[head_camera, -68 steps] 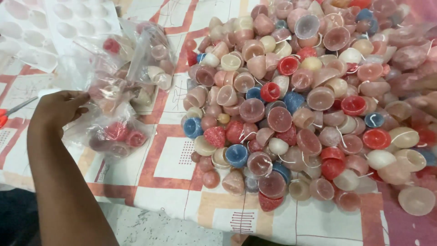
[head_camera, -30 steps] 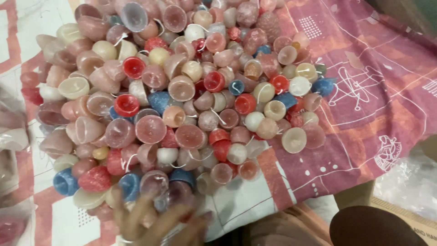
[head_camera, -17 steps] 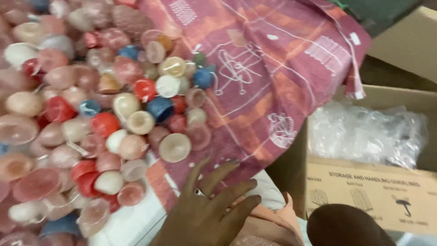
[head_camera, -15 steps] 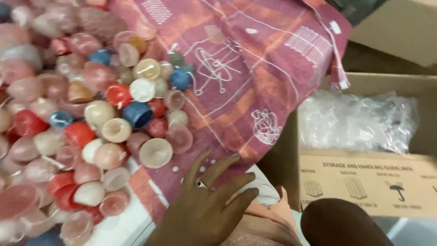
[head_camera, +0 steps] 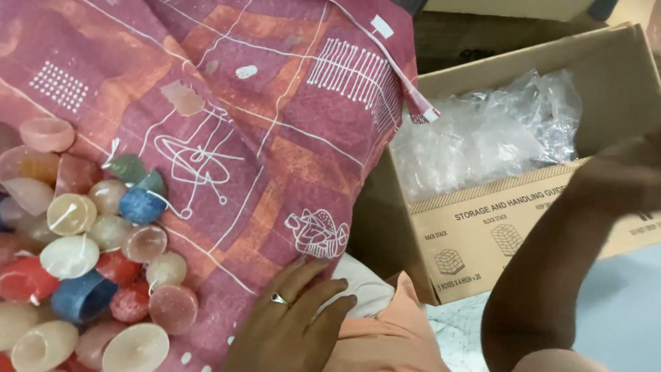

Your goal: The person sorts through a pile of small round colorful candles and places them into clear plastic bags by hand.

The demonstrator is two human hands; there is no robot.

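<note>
While the left hand (head_camera: 292,324) lies flat and spread, holding nothing, on the near edge of the patterned red cloth (head_camera: 275,124), the right hand itself is blurred at the frame's right edge, so I cannot tell whether it is clenched or released; only its forearm (head_camera: 551,262) shows clearly, reaching up toward the cardboard box (head_camera: 482,234). The left hand, with a ring on one finger, appears to steady or press the cloth where it hangs over the worktop edge. The small wax-filled cups (head_camera: 89,269) sit heaped at lower left on the cloth, near the left hand but not touching it; colours are red, blue, cream, pink and green, some with white wicks showing. The cloth likely serves to keep the cups from rolling and the surface clean. The box stands open just beside the cloth's hanging edge, brown, with black printed text and small stacking pictograms on its near flap. Inside lies crumpled clear plastic bags (head_camera: 482,131). A white tag (head_camera: 382,26) is sewn to the cloth.
</note>
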